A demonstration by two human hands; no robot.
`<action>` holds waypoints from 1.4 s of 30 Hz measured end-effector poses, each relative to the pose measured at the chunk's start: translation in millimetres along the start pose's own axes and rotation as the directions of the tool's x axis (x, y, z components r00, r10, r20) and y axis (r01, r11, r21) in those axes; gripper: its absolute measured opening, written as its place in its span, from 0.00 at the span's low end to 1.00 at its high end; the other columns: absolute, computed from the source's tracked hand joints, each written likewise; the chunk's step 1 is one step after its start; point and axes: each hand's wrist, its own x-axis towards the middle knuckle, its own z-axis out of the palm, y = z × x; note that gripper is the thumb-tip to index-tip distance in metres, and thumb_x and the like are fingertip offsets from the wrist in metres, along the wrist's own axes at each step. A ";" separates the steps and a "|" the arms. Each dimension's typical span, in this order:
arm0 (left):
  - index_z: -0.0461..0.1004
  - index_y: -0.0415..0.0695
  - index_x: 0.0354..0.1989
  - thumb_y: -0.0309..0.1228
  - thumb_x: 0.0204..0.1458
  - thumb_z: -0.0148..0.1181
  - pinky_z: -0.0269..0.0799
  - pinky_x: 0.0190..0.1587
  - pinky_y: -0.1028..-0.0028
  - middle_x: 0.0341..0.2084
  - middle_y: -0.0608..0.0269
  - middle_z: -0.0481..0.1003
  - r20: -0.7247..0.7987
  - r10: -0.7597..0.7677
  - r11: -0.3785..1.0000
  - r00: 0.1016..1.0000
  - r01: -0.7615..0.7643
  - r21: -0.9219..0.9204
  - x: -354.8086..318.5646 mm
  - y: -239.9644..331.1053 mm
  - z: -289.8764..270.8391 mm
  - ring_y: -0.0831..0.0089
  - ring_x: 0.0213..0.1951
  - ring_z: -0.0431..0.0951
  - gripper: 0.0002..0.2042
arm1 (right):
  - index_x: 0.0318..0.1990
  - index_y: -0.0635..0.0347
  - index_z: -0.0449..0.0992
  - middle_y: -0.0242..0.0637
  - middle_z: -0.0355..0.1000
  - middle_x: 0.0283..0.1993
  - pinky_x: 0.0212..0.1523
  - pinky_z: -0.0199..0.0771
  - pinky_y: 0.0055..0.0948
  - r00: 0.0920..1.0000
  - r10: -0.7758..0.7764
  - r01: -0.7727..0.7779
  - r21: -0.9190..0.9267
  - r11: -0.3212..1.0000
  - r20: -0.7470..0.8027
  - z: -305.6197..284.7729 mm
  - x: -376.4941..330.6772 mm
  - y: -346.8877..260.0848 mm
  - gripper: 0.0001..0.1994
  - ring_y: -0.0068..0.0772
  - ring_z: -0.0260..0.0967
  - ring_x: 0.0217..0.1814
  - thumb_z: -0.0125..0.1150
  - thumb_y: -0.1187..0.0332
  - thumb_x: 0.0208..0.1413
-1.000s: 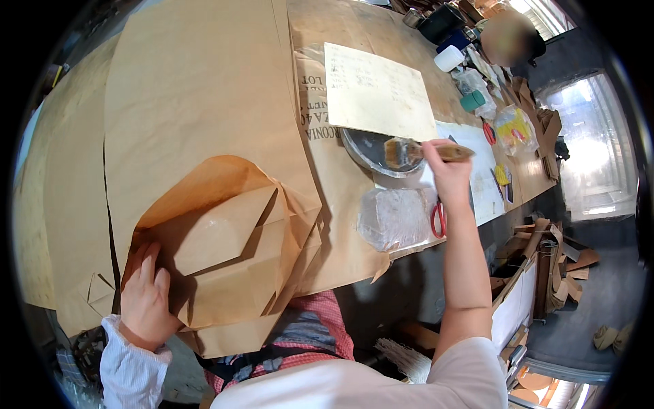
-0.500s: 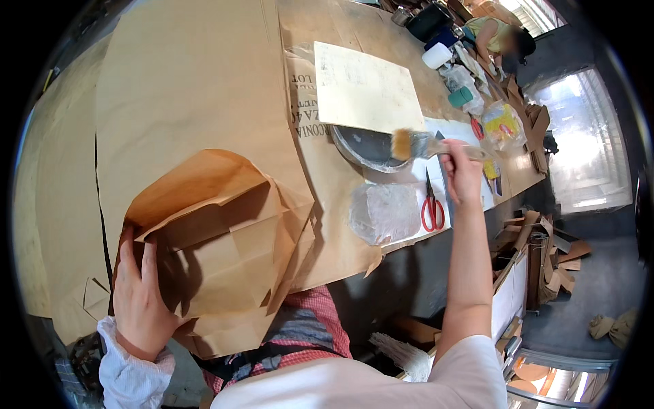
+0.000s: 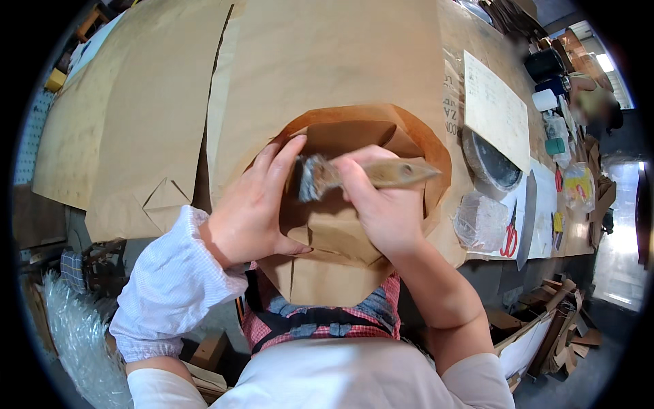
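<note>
A brown paper bag (image 3: pixel 334 281) lies at the table's near edge in front of me, its mouth opened out into a rounded hollow. At its left side my left hand (image 3: pixel 248 218) rests with fingers and thumb spread against the paper. My right hand (image 3: pixel 388 211) is closed round the wooden handle of a flat paintbrush (image 3: pixel 402 172). The brush is held level over the bag's mouth, its wet-looking bristles pointing left toward my left fingers. Whether the bristles touch the paper I cannot tell.
Right of the bag stand a round tub (image 3: pixel 492 161) with dark contents, partly covered by a cream board (image 3: pixel 496 109), a clear plastic-wrapped bundle (image 3: pixel 480 221) and red-handled scissors (image 3: pixel 509 240). Brown paper sheets (image 3: pixel 327 61) cover the table. Another person (image 3: pixel 594 99) bends at the far right.
My right hand has brought the brush left from beside the tub to over the bag. My left hand has spread at the bag's mouth. The view has swung left.
</note>
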 end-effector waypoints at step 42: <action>0.69 0.34 0.29 0.26 0.50 0.57 0.70 0.39 0.57 0.28 0.44 0.74 0.101 -0.067 0.996 0.993 0.073 -0.059 1.2 -25.0 2.9 0.46 0.36 0.74 0.07 | 0.37 0.63 0.79 0.37 0.75 0.31 0.29 0.67 0.25 0.947 -0.265 0.323 -0.558 0.765 0.184 -95.3 12.7 -25.3 0.07 0.26 0.69 0.28 0.62 0.76 0.49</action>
